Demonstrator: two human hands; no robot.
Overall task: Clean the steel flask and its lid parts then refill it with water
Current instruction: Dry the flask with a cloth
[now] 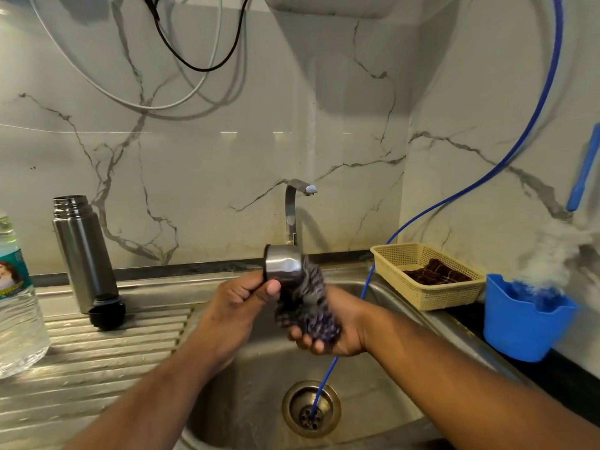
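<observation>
Plastic bottle (19, 319) label print blurred; no readable text.

Light: moderate indoor, greenish-warm cast, source overhead and out of view.
Glare: pale horizontal streaks on marble wall (253, 134); hot spot on steel cup (282, 266); sheen on ribbed draining board (97, 352).
Shadows: soft; tap (293, 209) shadow thrown right onto wall; cable shadows doubled at top.
Blur: white fuzzy brush head (552, 254) smeared at right edge; scrubber (305, 303) soft.
Distortion: wide-angle bowing at edges; plastic bottle (16, 303) stretched at left.
Centre: sharp.
</observation>
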